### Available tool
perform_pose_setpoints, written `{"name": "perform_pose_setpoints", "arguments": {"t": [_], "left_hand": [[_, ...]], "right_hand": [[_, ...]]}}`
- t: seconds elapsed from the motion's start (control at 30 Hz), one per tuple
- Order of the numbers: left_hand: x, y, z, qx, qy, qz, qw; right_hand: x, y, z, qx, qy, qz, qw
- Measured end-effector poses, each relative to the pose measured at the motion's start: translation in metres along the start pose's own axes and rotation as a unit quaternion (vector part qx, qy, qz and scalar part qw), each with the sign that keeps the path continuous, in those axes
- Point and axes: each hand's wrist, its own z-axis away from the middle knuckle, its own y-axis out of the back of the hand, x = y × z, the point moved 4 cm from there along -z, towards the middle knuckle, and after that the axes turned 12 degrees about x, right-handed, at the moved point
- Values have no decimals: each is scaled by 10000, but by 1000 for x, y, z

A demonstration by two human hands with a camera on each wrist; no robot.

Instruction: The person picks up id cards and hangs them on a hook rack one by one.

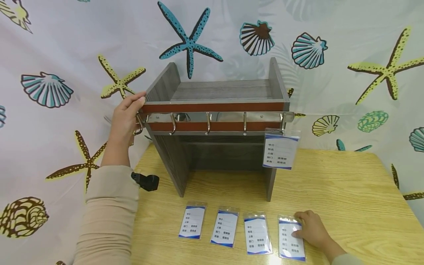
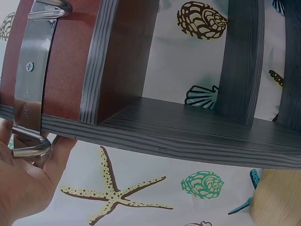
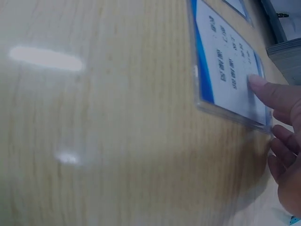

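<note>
My left hand (image 1: 124, 119) grips the upper left front corner of a grey wooden shelf unit (image 1: 278, 79), beside the end hook of its metal hook rail (image 1: 226, 117). In the left wrist view, fingers and palm sit around that end hook (image 2: 32, 143), at the panel's edge. My right hand (image 1: 313, 230) pinches the rightmost ID badge (image 1: 291, 243) near its upper right edge. Its thumb (image 3: 270, 92) lies on the badge's face, with the other fingers at the edge. Another ID badge (image 1: 281, 150) hangs at the rail's right end hook.
Three more badges lie in a row left of the right hand: a left one (image 1: 193, 221), a middle one (image 1: 225, 227) and a right one (image 1: 257, 235). They rest on the wooden table (image 1: 347, 184). Behind stands a shell-and-starfish patterned curtain (image 1: 228, 22).
</note>
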Motion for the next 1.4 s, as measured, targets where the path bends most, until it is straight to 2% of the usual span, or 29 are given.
{"name": "perform_pose_setpoints", "arguments": {"t": [0.37, 0.67, 0.9, 1.0, 1.2, 1.4], "left_hand": [[-1, -2, 0, 31, -15, -104, 9999], [0, -1, 1, 87, -48, -152, 9998], [-1, -1, 0, 75, -60, -148, 9998], [-1, -1, 0, 74, -52, -156, 9998], [-1, -1, 0, 64, -25, -165, 9998], [-1, -1, -1, 71, -11, -85, 9999]], "right_hand": [[-4, -2, 0, 243, 276, 374, 9986], [-10, -1, 2, 221, 173, 381, 9989], [-9, 0, 1, 419, 176, 353, 9983], [-9, 0, 1, 405, 123, 176, 9989], [-6, 1, 4, 129, -267, -534, 9981], [-9, 9, 2, 235, -344, -715, 9966]]}}
